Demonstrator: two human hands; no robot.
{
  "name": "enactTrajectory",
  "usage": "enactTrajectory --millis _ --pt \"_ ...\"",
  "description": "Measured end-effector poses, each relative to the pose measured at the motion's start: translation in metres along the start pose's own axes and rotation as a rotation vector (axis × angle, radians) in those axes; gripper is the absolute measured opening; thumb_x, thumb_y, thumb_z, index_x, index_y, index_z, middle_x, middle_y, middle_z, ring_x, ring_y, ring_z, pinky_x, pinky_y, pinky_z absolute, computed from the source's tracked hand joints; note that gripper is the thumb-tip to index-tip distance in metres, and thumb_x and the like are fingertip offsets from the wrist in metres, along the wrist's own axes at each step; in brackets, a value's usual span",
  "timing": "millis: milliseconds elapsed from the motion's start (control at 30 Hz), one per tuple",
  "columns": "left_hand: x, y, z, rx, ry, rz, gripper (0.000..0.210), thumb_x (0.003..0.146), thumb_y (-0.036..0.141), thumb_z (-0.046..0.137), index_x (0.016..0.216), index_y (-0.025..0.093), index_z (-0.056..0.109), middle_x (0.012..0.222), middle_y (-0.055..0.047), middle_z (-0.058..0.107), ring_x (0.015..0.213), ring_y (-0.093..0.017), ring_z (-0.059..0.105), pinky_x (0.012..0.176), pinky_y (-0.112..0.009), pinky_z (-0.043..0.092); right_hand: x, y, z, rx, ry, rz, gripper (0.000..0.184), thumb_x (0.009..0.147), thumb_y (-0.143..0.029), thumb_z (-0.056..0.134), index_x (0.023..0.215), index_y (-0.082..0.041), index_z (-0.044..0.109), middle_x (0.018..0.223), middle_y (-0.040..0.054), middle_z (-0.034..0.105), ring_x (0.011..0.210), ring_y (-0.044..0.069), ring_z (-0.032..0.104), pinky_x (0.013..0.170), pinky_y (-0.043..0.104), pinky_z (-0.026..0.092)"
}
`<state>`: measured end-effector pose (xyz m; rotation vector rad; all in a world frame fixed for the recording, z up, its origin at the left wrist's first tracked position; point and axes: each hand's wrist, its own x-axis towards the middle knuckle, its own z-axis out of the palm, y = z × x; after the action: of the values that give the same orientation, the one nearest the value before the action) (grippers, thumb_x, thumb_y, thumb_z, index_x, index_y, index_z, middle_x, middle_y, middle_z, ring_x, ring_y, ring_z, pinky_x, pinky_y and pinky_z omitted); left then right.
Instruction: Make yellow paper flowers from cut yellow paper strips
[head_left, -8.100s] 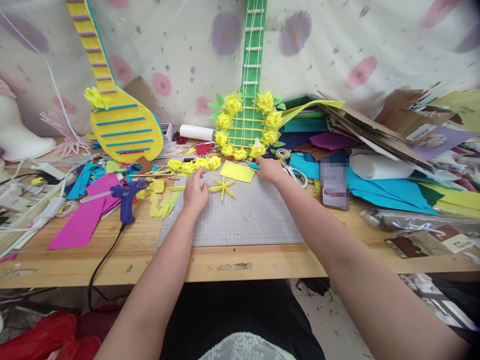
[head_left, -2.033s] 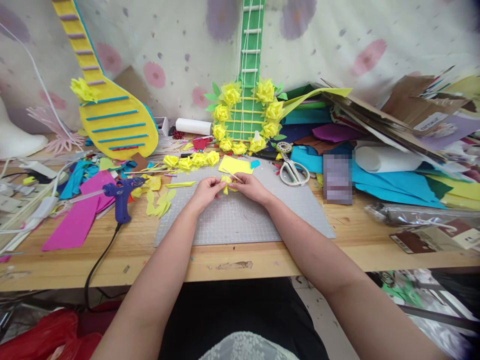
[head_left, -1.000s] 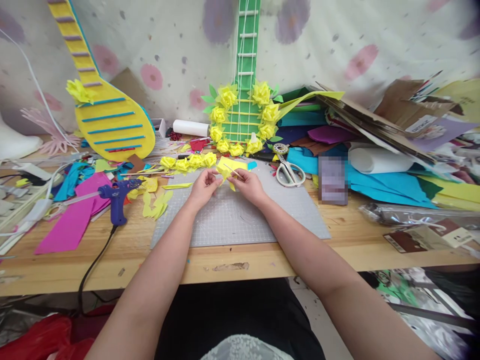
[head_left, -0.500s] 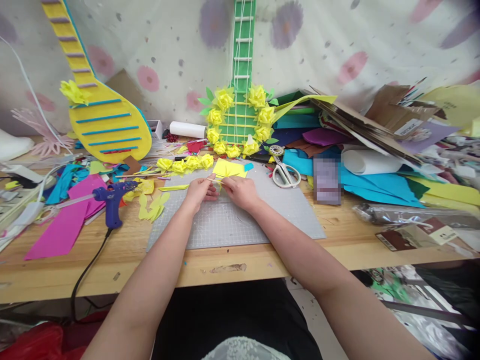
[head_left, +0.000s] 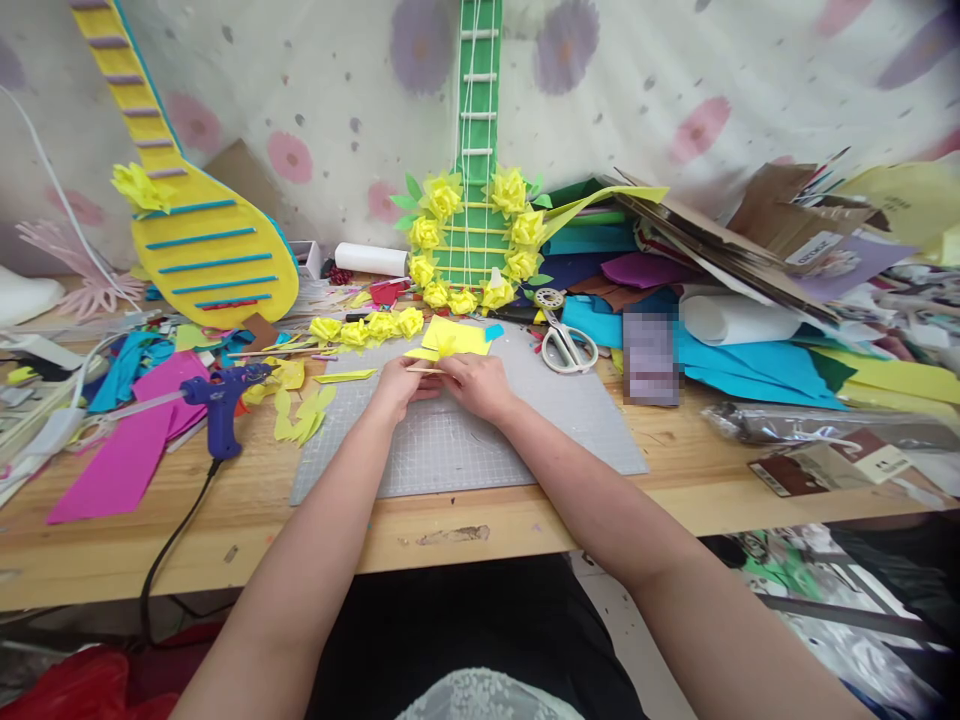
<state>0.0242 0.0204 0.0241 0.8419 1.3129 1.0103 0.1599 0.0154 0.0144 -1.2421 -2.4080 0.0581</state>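
Over the grey cutting mat point(head_left: 480, 450), my two hands are close together. My left hand point(head_left: 399, 390) is closed on one end of a thin wooden stick point(head_left: 425, 370). Fingers curled, my right hand point(head_left: 481, 386) pinches the stick's other end. A small yellow paper piece point(head_left: 421, 354) shows at the fingertips; whether it is wrapped on the stick I cannot tell. Just behind the hands lie yellow paper sheets point(head_left: 465, 338) and a small blue scrap point(head_left: 494, 332). Several yellow paper roses point(head_left: 375, 327) sit in a row behind my left hand.
To the left a blue glue gun point(head_left: 223, 405) stands beside magenta paper point(head_left: 112, 465). Scissors point(head_left: 568, 350) lie at the mat's right. Behind stand a green paper instrument point(head_left: 478, 130) with yellow roses and a yellow one point(head_left: 217, 265). Cardboard point(head_left: 720, 250) and coloured paper pile up right.
My fingers have turned slightly around the stick, which now sits a little lower. The yellow paper piece shows more above my fingertips. The whole view has shifted slightly.
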Motion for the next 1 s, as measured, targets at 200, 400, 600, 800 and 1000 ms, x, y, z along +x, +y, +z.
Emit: enactTrajectory --millis 200,400,600,800,1000 --pt "0.007 -0.007 0.003 -0.172 0.122 0.191 0.026 0.055 0.025 0.069 0.077 0.015 0.059 0.070 -0.001 0.065 0.060 -0.012 0.060 0.053 -0.022 0.046 0.000 -0.003 -0.001 0.127 0.031 0.036 0.039 0.086 -0.049 0.037 0.103 -0.021 0.057 0.097 0.0055 0.065 0.085 0.017 0.058 0.065 0.025 0.034" --pt "0.006 -0.006 0.003 -0.370 0.092 0.190 0.017 0.057 0.013 0.066 0.072 0.014 0.057 0.070 0.000 0.064 0.065 -0.011 0.062 0.068 -0.026 0.050 0.002 -0.004 0.000 0.170 0.048 0.111 0.037 0.090 -0.038 0.028 0.107 -0.022 0.057 0.101 0.0051 0.065 0.086 0.017 0.059 0.067 0.025 0.037" --pt "0.003 -0.007 0.004 -0.479 0.013 0.152 0.008 0.065 0.010 0.060 0.074 0.012 0.060 0.071 -0.002 0.065 0.064 -0.010 0.062 0.076 -0.029 0.050 0.001 -0.004 -0.002 0.231 0.095 0.181 0.030 0.088 -0.035 0.034 0.106 -0.022 0.054 0.083 0.0019 0.067 0.071 0.014 0.059 0.062 0.024 0.037" --pt "-0.002 -0.005 0.003 -0.557 -0.060 0.078 0.008 0.074 0.011 0.054 0.074 0.012 0.062 0.071 -0.003 0.066 0.068 -0.009 0.062 0.079 -0.026 0.049 0.002 0.000 0.001 0.311 0.140 0.224 0.026 0.087 -0.037 0.037 0.100 -0.022 0.055 0.077 0.0004 0.064 0.064 0.012 0.055 0.058 0.022 0.035" --pt "-0.005 -0.002 0.004 -0.577 -0.119 0.107 0.009 0.073 0.008 0.054 0.074 0.012 0.062 0.073 -0.002 0.066 0.070 -0.008 0.061 0.077 -0.023 0.048 0.003 0.003 0.004 0.332 0.153 0.217 0.028 0.086 -0.037 0.039 0.104 -0.022 0.055 0.083 0.0013 0.066 0.070 0.014 0.058 0.060 0.023 0.038"
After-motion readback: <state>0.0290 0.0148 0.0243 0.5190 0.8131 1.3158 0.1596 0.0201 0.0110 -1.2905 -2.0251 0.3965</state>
